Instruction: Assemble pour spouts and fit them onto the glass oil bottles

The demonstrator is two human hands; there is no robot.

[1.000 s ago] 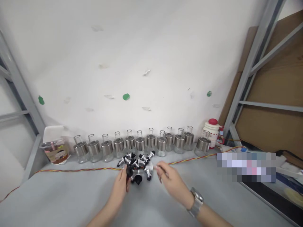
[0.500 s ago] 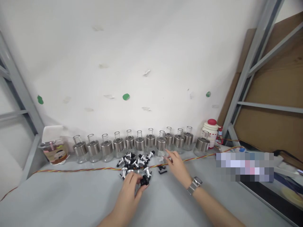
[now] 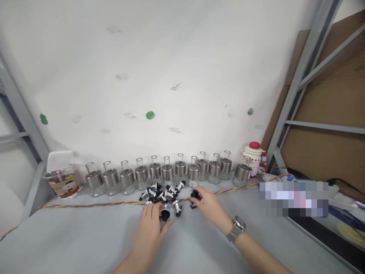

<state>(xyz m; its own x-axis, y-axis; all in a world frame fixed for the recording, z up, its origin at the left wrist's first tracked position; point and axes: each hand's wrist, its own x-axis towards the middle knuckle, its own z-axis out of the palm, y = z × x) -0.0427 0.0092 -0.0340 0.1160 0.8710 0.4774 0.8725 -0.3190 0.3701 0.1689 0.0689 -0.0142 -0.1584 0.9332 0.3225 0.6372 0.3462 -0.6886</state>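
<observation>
My left hand (image 3: 148, 228) is closed around a bottle pourer (image 3: 165, 215), its black stopper end turned toward me between fingers and thumb. My right hand (image 3: 212, 207) pinches a small black piece (image 3: 195, 194), partly covered by the fingers. Below it a small black bent part (image 3: 193, 206) lies on the table. Beyond my left hand is a heap of silver-and-black pourers (image 3: 161, 195), with a separate pourer (image 3: 177, 207) at its near right side. Behind these stand several glass bottles (image 3: 142, 173) with metal bands around them and open necks.
A twisted red-yellow wire (image 3: 94, 206) crosses the grey table (image 3: 85, 236). A drink cup (image 3: 64, 182) stands at the left, a white jar with a red lid (image 3: 253, 156) at the right. Metal shelf posts (image 3: 295, 87) flank the white wall; a blurred patch covers items at right.
My right hand has closed and now has a small black piece in its fingers. My left hand has shifted slightly left with the pourer, which has turned its stopper end toward me.
</observation>
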